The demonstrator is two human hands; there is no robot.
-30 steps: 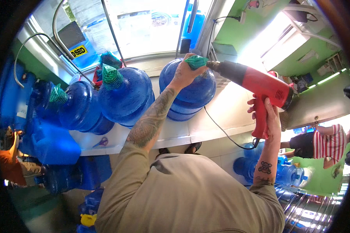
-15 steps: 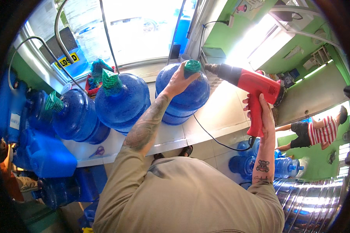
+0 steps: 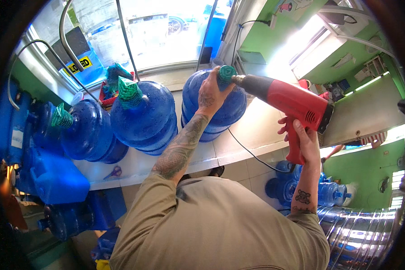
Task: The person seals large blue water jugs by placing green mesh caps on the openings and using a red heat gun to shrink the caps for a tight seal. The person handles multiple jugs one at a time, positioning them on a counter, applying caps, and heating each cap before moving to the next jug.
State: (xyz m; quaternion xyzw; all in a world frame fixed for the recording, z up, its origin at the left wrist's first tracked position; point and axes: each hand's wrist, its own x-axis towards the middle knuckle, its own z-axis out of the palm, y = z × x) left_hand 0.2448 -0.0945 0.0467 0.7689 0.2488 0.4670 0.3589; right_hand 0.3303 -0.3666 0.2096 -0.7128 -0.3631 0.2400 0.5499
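Observation:
My right hand [image 3: 307, 146] grips the handle of a red and black heat gun [image 3: 297, 101]. The gun's metal nozzle is right beside the green plastic seal [image 3: 228, 73] on the neck of a large blue water jug [image 3: 233, 110]. My left hand [image 3: 212, 92] is closed round that seal from the left, its fingertips partly hidden. Left of this jug stands a second blue jug [image 3: 146, 114], whose loose green sleeve [image 3: 129, 93] sticks up in a point. A third jug [image 3: 87, 128] farther left wears a similar crinkled green sleeve [image 3: 61, 117].
Purple-handled scissors [image 3: 115, 171] lie near the counter's front edge [image 3: 184, 173]. Behind the jugs sits a red basket [image 3: 104, 96] with green sleeves. The gun's black cord [image 3: 249, 156] hangs over the counter. Thin curved metal tubes [image 3: 127, 40] come down before the window. More jugs [image 3: 281, 186] stand lower right.
The heat gun has moved left, bringing its nozzle up to the seal. My left hand has shifted slightly, and the seal's top now faces me more. A person in stripes has mostly left view.

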